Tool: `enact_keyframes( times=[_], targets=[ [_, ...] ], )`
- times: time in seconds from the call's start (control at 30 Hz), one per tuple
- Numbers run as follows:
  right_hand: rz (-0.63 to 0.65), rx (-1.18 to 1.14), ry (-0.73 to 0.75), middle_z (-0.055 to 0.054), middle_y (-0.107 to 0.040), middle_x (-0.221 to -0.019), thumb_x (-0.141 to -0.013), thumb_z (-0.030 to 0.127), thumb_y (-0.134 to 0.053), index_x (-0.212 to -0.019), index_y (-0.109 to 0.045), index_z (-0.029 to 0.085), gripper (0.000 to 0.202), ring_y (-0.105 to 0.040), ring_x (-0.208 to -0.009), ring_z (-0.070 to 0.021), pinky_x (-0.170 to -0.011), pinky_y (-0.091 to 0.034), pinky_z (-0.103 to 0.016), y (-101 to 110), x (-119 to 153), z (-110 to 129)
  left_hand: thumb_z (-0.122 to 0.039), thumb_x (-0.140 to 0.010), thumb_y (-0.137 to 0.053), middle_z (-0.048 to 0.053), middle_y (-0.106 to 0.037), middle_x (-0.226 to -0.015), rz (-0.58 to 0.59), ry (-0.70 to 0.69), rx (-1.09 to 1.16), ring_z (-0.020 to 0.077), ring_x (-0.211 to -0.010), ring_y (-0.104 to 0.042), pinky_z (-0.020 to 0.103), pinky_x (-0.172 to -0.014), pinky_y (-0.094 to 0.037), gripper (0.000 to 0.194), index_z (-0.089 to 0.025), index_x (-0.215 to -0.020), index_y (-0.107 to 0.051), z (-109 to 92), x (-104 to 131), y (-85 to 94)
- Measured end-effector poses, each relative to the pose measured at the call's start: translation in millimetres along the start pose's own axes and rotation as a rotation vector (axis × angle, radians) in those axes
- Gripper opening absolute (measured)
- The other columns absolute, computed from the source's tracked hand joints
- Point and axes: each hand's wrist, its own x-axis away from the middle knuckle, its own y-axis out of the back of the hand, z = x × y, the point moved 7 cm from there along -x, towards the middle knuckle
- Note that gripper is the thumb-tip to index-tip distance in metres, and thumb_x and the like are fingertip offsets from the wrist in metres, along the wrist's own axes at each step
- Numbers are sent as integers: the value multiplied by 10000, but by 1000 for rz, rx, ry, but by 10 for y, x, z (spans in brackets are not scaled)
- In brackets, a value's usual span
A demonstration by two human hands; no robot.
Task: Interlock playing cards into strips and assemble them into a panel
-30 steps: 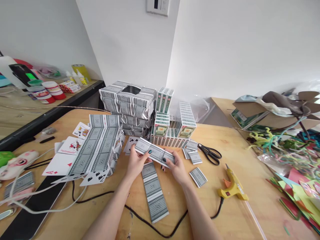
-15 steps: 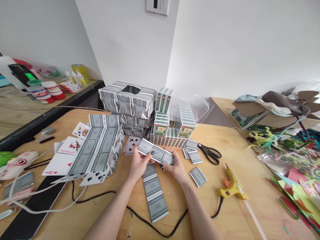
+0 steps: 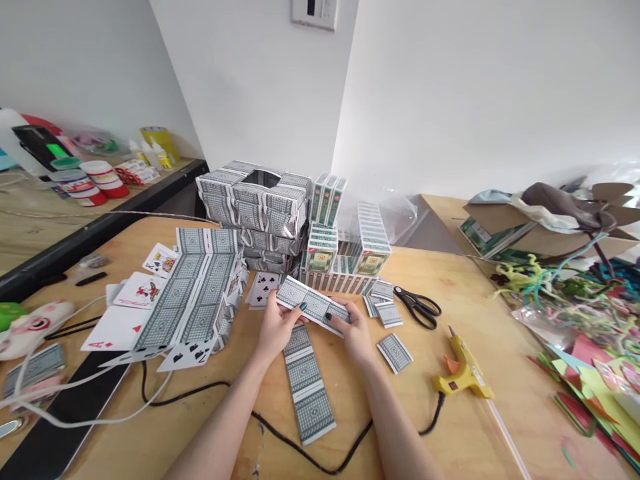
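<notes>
A strip of joined playing cards (image 3: 314, 303), patterned backs up, is held between my two hands above the table. My left hand (image 3: 278, 325) grips its left end, thumb on top. At the right end my right hand (image 3: 354, 331) pinches it, its thumb lying on the upper face. Below them a second strip of cards (image 3: 309, 387) lies flat on the wood. Left of my hands stands a folded structure of playing cards (image 3: 200, 293). Behind are stacked card-built boxes (image 3: 255, 207) and several green-and-white card packs (image 3: 373, 247).
Black scissors (image 3: 419, 307) and a yellow glue gun (image 3: 463, 377) lie to the right, near loose cards (image 3: 395, 353). A black cord (image 3: 295, 448) crosses the table under my forearms. Coloured paper (image 3: 600, 380) and pipe cleaners (image 3: 555, 287) fill the far right.
My right thumb has moved from the lower edge of the card strip onto its top face. The strip stays in both hands, nearly in the same place.
</notes>
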Motion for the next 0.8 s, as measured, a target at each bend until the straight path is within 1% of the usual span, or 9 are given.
enact_keyframes(
  times=[0.07,0.13,0.23,0.37,0.57,0.67,0.8],
  targets=[
    [-12,3,-1,-29,-607,-938,-613,253,-676,-922,-595,189,326,-544,-883,-195,-795,-432,-327,34,-19,-23,-305,-658,-649,-16,-621,-704,-6,15,4,121,-527,-606,277,-559,-527,384,-197,-886,-359,-8,0,12],
    [-11,-58,-15,-24,-609,-924,-596,262,-690,-926,-589,194,352,-548,-869,-194,-780,-438,-324,48,-27,-46,-323,-656,-652,-5,-628,-713,3,33,-4,131,-542,-612,283,-562,-527,388,-190,-900,-380,-18,2,11],
    [-11,-164,-41,-21,-606,-899,-576,267,-704,-946,-560,201,403,-563,-826,-191,-711,-471,-313,35,-18,-52,-341,-658,-652,1,-634,-719,18,58,-8,141,-559,-618,293,-571,-526,390,-185,-912,-401,-29,5,6],
    [34,-273,-98,-16,-605,-863,-565,257,-707,-966,-518,219,445,-588,-735,-193,-597,-500,-314,-43,8,-29,-331,-650,-660,-3,-634,-730,15,67,2,137,-545,-613,290,-566,-518,385,-184,-910,-418,-35,1,16],
    [63,-298,-148,-9,-606,-764,-580,291,-700,-861,-528,187,345,-593,-593,-174,-548,-500,-320,-72,15,-39,-305,-678,-636,-3,-626,-721,35,43,24,143,-545,-609,288,-562,-508,361,-191,-929,-403,-56,7,5],
    [45,-241,-104,-2,-596,-750,-629,312,-679,-876,-503,193,325,-587,-568,-164,-556,-497,-321,-55,9,-33,-296,-706,-611,-8,-615,-702,54,16,5,140,-551,-604,273,-555,-495,335,-197,-937,-390,-51,11,-5],
    [-75,-113,72,13,-575,-778,-656,306,-672,-871,-492,226,291,-580,-687,-162,-631,-493,-300,40,11,58,-281,-721,-594,-7,-586,-713,24,-79,-62,123,-567,-572,237,-536,-460,273,-195,-907,-414,-63,-2,34]
  ],
)
